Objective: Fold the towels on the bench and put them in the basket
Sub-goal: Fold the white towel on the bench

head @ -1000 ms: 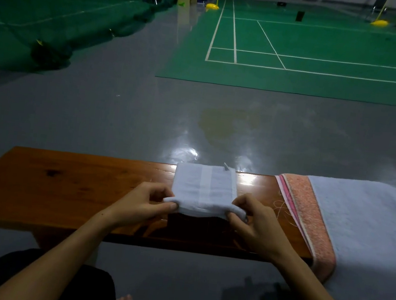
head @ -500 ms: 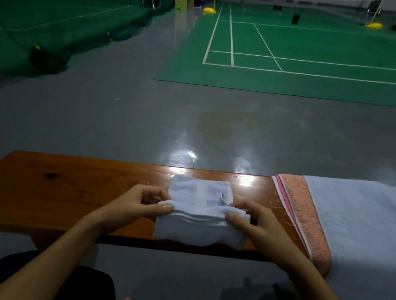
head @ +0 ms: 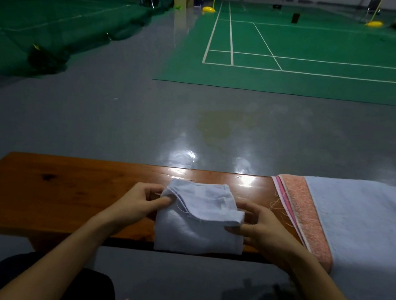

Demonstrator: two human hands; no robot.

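Head view. A small white towel [head: 200, 220], partly folded, lies on the wooden bench [head: 68, 192] in the lower centre of the frame, between the two hands. Its upper layer is doubled over toward the viewer, and its near edge reaches the front edge of the bench. The left hand [head: 136, 202] meets the towel's left edge, thumb and curled fingers pinching the folded layers near the upper left corner. The right hand [head: 261, 227] meets the right edge, thumb and fingers pinching the loose end of the folded-over flap. Both forearms enter from the bottom of the frame.

At the right of the frame a large pale blue towel [head: 365, 233] is draped over the bench, with an orange-pink border [head: 307, 221] along its left side and loose threads beside the right hand. It hangs over the bench's front edge and lies just beside the right hand, apart from the small towel.

The left half of the bench top shows bare wood, running to the bench's left end in the lower left of the frame. Beyond the bench's far edge lies a glossy grey floor [head: 146, 119], and in the upper part of the frame a green court [head: 326, 51] with white lines. The basket is out of view. Any writing in the scene is too small or dim to read.
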